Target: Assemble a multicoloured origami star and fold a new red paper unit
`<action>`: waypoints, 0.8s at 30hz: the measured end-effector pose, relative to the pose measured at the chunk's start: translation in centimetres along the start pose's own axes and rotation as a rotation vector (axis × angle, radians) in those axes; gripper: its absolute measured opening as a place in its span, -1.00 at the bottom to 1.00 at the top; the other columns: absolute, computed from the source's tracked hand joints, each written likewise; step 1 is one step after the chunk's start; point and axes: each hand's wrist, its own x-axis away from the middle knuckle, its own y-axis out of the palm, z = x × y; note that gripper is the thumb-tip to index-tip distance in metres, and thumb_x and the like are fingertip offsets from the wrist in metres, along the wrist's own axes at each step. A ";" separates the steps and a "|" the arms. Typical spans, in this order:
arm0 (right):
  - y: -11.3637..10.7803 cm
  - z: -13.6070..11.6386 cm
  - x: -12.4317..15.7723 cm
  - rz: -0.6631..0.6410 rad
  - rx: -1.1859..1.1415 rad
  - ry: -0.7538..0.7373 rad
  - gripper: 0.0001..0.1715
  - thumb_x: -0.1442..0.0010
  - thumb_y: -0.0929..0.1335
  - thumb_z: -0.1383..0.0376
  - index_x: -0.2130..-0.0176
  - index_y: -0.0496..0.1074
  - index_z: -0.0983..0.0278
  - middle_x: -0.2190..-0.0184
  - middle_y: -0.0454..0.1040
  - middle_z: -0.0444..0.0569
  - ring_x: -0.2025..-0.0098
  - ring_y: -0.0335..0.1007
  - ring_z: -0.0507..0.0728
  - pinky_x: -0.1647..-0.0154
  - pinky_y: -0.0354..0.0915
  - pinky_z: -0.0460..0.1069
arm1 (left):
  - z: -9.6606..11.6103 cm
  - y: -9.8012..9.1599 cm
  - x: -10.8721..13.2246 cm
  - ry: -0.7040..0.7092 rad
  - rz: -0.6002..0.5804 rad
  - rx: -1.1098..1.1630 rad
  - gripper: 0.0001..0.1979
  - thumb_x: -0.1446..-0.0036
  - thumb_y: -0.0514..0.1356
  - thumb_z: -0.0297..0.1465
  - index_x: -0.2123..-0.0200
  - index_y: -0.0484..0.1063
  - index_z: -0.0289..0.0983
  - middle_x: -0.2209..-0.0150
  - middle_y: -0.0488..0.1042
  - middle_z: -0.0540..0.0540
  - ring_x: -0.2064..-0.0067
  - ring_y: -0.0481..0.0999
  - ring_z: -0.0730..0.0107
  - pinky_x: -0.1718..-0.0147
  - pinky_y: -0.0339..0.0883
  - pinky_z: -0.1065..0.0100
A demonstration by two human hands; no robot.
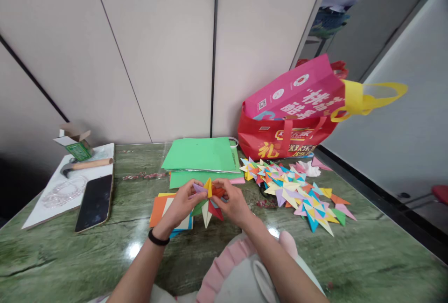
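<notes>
Between my hands is a multicoloured folded-paper star (207, 219), with yellow, purple, green, cream, red and orange points. My left hand (187, 201), with a black band on its wrist, pinches the star's left side near the purple and yellow points. On the other side, my right hand (232, 199) grips it by the orange-red part. The fingers partly cover the star's middle. Just left of and below the star lies a stack of coloured paper squares (159, 210), orange on top with cream beside it. A heap of finished-looking paper stars (294, 188) spreads to the right.
Green paper sheets (199, 153) lie behind my hands. A red bag (262, 137) holding a pink bag (297, 88) stands at the back right. At left are a phone (94, 202), a hammer (87, 165), a white board (38, 209) and a small green box (80, 150). A plush toy (238, 275) sits in front of me.
</notes>
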 end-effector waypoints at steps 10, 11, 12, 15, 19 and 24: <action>0.2 -0.8 -0.4 0.126 -0.125 0.159 -0.79 -0.08 0.31 0.31 0.21 0.34 0.26 0.37 0.49 -0.03 0.36 0.43 0.08 0.38 0.34 -0.06 | -1.1 0.6 -0.6 -0.024 0.046 0.058 -0.86 0.08 0.20 -0.35 0.46 0.34 -0.30 0.51 0.38 0.04 0.46 0.35 0.47 0.45 0.21 0.45; 0.2 -0.7 -0.4 0.148 -0.151 0.195 -0.80 -0.08 0.31 0.29 0.23 0.35 0.28 0.41 0.49 -0.05 0.40 0.43 0.08 0.41 0.34 -0.06 | -1.0 0.7 -0.5 -0.031 0.039 0.070 -0.86 0.09 0.20 -0.34 0.46 0.35 -0.30 0.51 0.40 0.03 0.46 0.36 0.47 0.44 0.21 0.44; 0.3 -0.6 -0.5 0.169 -0.167 0.224 -0.81 -0.07 0.31 0.26 0.26 0.35 0.28 0.44 0.48 -0.05 0.42 0.43 0.07 0.43 0.33 -0.07 | -0.9 0.9 -0.5 -0.043 0.034 0.084 -0.85 0.11 0.21 -0.34 0.47 0.36 -0.30 0.50 0.41 0.02 0.44 0.37 0.45 0.43 0.22 0.43; 0.5 -0.4 -0.5 0.217 -0.190 0.284 -0.79 -0.05 0.32 0.20 0.33 0.37 0.30 0.46 0.48 -0.05 0.45 0.41 0.07 0.44 0.31 -0.07 | -0.5 1.4 -0.3 -0.094 0.043 0.132 -0.82 0.16 0.25 -0.33 0.48 0.39 -0.32 0.47 0.46 -0.02 0.42 0.40 0.41 0.40 0.25 0.40; 0.5 -0.2 -0.8 0.235 -0.339 0.354 -0.66 -0.04 0.33 0.16 0.20 0.33 0.28 0.41 0.47 -0.06 0.39 0.41 0.06 0.40 0.31 -0.07 | -0.5 1.3 -0.5 -0.115 0.167 0.169 -0.79 0.17 0.26 -0.29 0.47 0.37 -0.31 0.48 0.45 -0.01 0.42 0.40 0.42 0.41 0.25 0.42; 0.8 -0.3 -0.9 0.145 -0.531 0.525 -0.43 0.12 0.43 0.16 0.11 0.30 0.27 0.26 0.48 0.00 0.36 0.42 0.08 0.39 0.32 -0.06 | -1.3 0.8 -0.9 -0.059 0.293 0.190 -0.79 0.15 0.27 -0.30 0.47 0.37 -0.31 0.48 0.44 0.00 0.43 0.40 0.44 0.41 0.25 0.43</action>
